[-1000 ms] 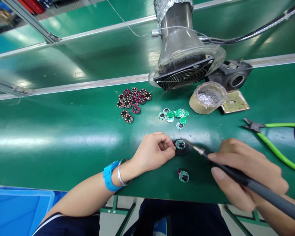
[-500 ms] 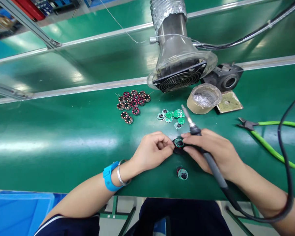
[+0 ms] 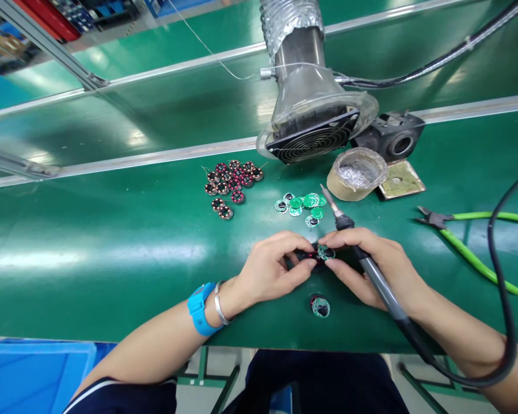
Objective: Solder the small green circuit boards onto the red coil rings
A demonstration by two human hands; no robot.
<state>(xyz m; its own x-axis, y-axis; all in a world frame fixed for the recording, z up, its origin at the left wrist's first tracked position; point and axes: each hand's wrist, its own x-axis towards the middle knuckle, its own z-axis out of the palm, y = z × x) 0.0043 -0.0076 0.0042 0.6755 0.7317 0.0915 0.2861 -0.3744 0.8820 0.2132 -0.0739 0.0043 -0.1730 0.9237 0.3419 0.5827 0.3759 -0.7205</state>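
Note:
A small round green circuit board (image 3: 327,253) is pinched at its edge between the thumb and forefinger of my right hand (image 3: 377,267). The same hand carries a soldering iron (image 3: 382,287) across it, tip pointing up and away from the board. Thumb and fingers of my left hand (image 3: 278,264) are closed on a dark, red-wound coil (image 3: 314,255), largely covered by the fingertips and touching or nearly touching the board. Just below, a coil with a round board on it (image 3: 320,306) lies on the green bench.
Several wound coils (image 3: 234,178) cluster at back left. Loose round boards (image 3: 311,200) lie beyond my hands. A fume extractor (image 3: 315,126) hangs overhead. Behind stand a tape-roll cup (image 3: 357,175), a sponge tray (image 3: 401,179) and an iron stand (image 3: 397,138). Green-handled cutters (image 3: 466,241) lie right.
The round board has shifted right and tilted in my right fingertips, off its earlier flat position. My left hand has moved slightly right, its fingers now over the coil.

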